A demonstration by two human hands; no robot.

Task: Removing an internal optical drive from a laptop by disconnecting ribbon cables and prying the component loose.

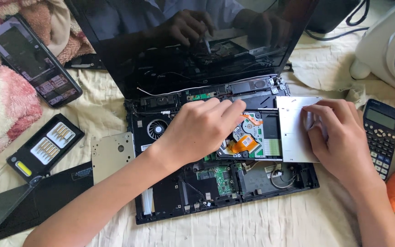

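Both forearms enter from the bottom edge: left hand (202, 130) rests fingers-down, holding nothing, on the opened laptop base (179, 192) at frame centre, beside the optical drive (252, 137). Right hand (332, 135), centre right, pinches the drive's silver cover plate (293, 132); seemingly drive removal, calling for steady sideways sliding.

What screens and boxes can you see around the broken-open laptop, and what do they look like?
Laptop screen: top middle, tilted up, big, black, switched off, mirroring the hands.
Phone: top left on the blanket, slim dark rectangle, lit screen.
Calculator: far right, black, small grey display.
Screwdriver bit case: left, black rectangle, silver bits, yellow tab.
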